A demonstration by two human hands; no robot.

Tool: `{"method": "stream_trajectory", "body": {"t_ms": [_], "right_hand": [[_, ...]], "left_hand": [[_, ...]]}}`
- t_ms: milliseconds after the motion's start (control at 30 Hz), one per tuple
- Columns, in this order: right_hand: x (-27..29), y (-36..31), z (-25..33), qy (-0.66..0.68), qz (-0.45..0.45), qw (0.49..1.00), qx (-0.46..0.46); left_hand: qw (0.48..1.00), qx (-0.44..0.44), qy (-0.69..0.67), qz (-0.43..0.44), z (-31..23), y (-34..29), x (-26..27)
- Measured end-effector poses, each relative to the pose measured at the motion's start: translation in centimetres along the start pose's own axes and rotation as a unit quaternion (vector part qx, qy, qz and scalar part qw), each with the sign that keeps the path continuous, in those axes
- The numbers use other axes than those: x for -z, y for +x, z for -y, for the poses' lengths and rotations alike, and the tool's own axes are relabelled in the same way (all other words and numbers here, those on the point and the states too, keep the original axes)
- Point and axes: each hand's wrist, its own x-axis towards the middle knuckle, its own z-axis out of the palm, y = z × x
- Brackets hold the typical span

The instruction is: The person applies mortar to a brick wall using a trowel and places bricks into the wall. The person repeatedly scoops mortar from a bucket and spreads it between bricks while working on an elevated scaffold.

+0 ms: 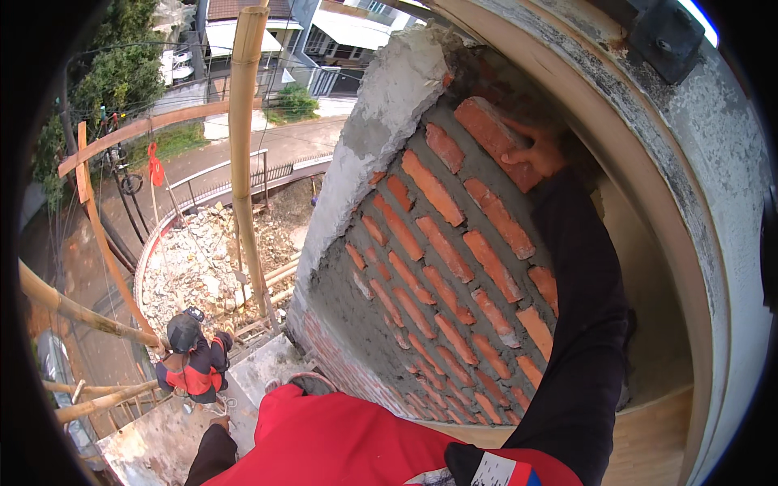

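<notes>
With my right arm reaching up along the wall, my right hand (541,152) grips the end of an orange-red brick (486,130). That brick lies against grey mortar in the upper part of the brick wall (442,320), under the curved beam; the palm side is hidden. Rows of bricks with mortar joints spread below it. A rough grey concrete column edge (381,121) borders the wall on the left. I cannot see my left hand. A round container (312,381) with grey contents shows partly behind my red shirt.
A co-worker (193,356) in red and black with a dark cap is on the scaffold at lower left. A bamboo pole (245,146) stands upright left of the wall. Rubble (198,259) lies far below, beyond the platform edge. A pale curved frame (689,202) bounds the right side.
</notes>
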Motion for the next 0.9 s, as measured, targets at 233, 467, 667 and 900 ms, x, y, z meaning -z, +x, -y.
{"method": "stream_trajectory", "body": {"t_ms": [233, 467, 667, 900], "right_hand": [[-0.4, 1.4, -0.3, 0.028, 0.024, 0.999, -0.032], [-0.6, 2.3, -0.6, 0.070, 0.054, 0.996, -0.025], [0.3, 2.4, -1.7, 0.005, 0.070, 0.998, 0.000], [1.5, 2.7, -3.2, -0.026, 0.115, 0.993, 0.010]], "left_hand": [[0.828, -0.394, 0.396, -0.059, -4.9, 2.7, 1.9], [0.981, -0.076, -0.176, 0.023, -11.6, 0.3, -0.4], [0.986, -0.059, -0.142, 0.061, -10.3, -0.4, 0.2], [0.992, -0.066, -0.086, 0.058, -4.4, 2.7, 0.4]]}}
